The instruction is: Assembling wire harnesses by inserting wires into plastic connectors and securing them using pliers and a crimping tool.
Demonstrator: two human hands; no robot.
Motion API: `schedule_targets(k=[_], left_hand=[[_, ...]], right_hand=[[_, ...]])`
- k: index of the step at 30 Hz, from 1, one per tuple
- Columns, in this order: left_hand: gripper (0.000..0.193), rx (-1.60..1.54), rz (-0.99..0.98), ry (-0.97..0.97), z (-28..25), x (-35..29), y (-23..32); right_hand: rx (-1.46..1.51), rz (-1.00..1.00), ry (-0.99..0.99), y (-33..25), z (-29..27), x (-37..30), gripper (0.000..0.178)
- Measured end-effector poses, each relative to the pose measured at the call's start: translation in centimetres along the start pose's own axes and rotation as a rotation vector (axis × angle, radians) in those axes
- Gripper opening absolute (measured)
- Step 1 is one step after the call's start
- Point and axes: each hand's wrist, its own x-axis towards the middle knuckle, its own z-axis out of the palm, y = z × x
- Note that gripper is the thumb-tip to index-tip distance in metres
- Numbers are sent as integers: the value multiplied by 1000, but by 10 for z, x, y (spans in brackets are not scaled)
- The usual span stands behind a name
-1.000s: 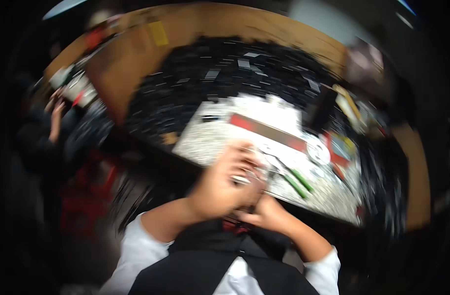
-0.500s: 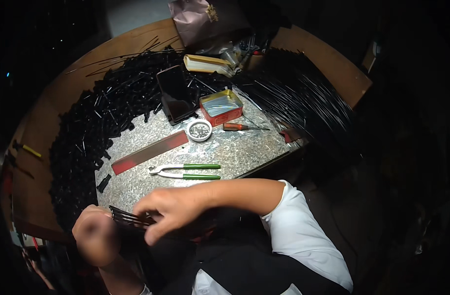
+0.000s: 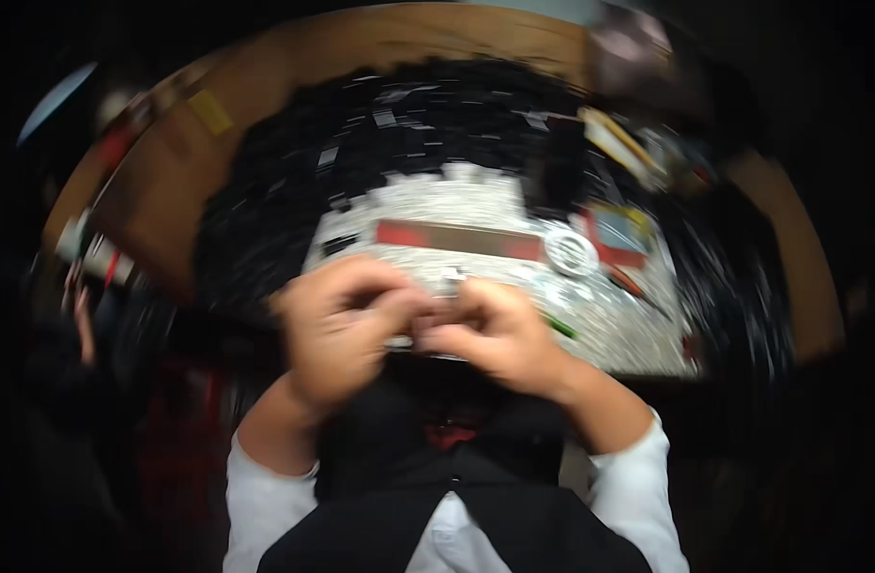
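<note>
Both hands meet over the near edge of a grey speckled work surface, smeared by motion. My left hand is closed, its thumb and fingers pinched toward the right. Fingertip to fingertip with it, my right hand is closed as well. Whatever lies between them is hidden by the fingers and blur. Just beyond the right hand lies a pair of pincers, with a green handle showing and the rest mostly covered. A long flat bar with red ends lies farther back.
Black parts are heaped around the far and left sides, with dark thin rods at right. A small white bowl, red tin and screwdriver stand right. Another person's hand shows far left.
The view has swung left, so the table appears shifted right. My right hand has come together with the left. The black strips seen at my left hand are out of sight.
</note>
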Motion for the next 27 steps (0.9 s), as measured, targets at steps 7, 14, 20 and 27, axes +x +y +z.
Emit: schedule_targets(k=[7, 14, 20, 27], left_hand=[[13, -171, -119, -44, -21, -7, -6], [22, 159, -177, 562, -121, 28, -103], [24, 1084, -137, 208, -170, 10, -190], [23, 1326, -143, -11, -170, 7, -218]], right_hand=[[225, 91, 39, 2, 23, 8, 17], [260, 56, 144, 11, 7, 16, 16], [281, 29, 121, 15, 8, 24, 14], [257, 38, 149, 20, 4, 25, 14]])
